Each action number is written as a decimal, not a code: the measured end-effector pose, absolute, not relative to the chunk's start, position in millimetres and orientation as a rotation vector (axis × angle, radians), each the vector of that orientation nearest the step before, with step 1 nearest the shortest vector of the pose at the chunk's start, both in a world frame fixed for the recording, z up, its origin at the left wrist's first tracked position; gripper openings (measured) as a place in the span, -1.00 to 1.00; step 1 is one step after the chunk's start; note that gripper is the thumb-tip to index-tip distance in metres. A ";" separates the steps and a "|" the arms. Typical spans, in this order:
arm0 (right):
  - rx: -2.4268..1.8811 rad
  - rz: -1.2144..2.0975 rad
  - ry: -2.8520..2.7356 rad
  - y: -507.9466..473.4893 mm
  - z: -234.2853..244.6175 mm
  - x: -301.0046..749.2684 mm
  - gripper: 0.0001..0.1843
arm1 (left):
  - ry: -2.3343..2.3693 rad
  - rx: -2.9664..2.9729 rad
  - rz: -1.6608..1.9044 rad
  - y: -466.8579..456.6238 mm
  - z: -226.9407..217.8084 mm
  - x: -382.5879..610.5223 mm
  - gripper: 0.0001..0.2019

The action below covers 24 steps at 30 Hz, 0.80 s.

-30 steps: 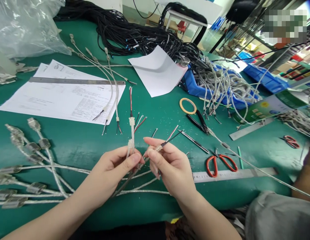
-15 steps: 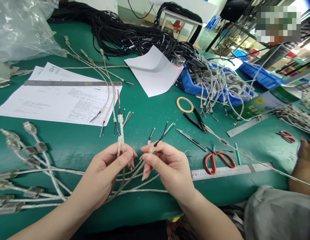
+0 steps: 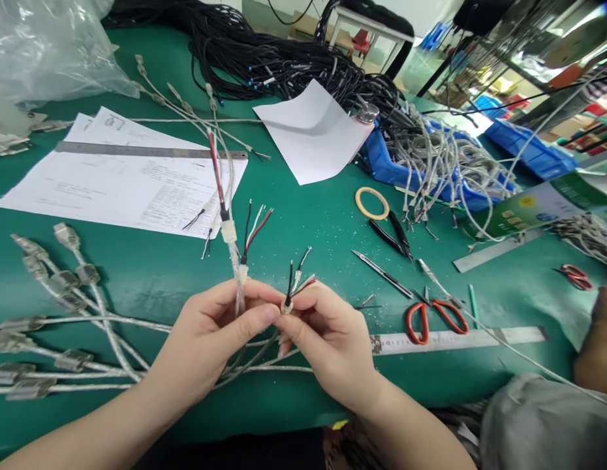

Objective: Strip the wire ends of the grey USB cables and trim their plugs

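Note:
My left hand (image 3: 205,339) is closed around clear-jacketed cables (image 3: 233,258), whose stripped ends point up. Red, black and white wires (image 3: 254,235) fan out from these ends past pale collars. My right hand (image 3: 337,339) pinches another cable end (image 3: 286,305), with its short black, red and white wires upward. The left thumb tip meets that same collar, so both hands touch at the fingertips. Just behind the right fingers another thin wire end (image 3: 298,274) sticks up. Lower parts of the held cables pass behind and beneath my hands.
To the left lie cables with connectors (image 3: 73,359). Printed sheets (image 3: 102,189) carry a steel ruler (image 3: 151,151). On the right are red-handled scissors (image 3: 438,316), another ruler (image 3: 460,339), tweezers (image 3: 384,274), black-handled pliers (image 3: 394,238), a tape roll (image 3: 372,203) and a blue bin (image 3: 386,163) of cables.
My hands have come together at the fingertips. The cable end in my right hand has turned more upright and faces me. The left-hand cables lean further left, and the view has shifted slightly.

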State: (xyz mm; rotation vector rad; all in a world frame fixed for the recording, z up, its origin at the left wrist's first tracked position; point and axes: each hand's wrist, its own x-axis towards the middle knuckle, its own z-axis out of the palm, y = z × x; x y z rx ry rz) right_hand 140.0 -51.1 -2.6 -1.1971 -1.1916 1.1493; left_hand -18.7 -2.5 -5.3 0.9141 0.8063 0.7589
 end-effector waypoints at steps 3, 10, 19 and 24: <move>-1.219 1.102 -1.233 -51.7 -3.0 139.3 -0.91 | 0.813 0.923 0.752 -2.4 -5.1 -19.0 -0.98; -1.188 1.491 -0.929 -47.3 1.9 139.0 -0.74 | 0.864 0.934 0.740 -2.0 -4.6 -20.2 -0.96; -1.147 1.645 -0.817 -46.0 3.2 140.6 -0.75 | 0.848 0.930 0.739 -0.6 -4.6 -20.0 -0.94; -1.156 1.641 -0.819 -44.2 2.5 140.1 -0.75 | 0.855 0.930 0.731 -0.6 -4.5 -19.4 -0.94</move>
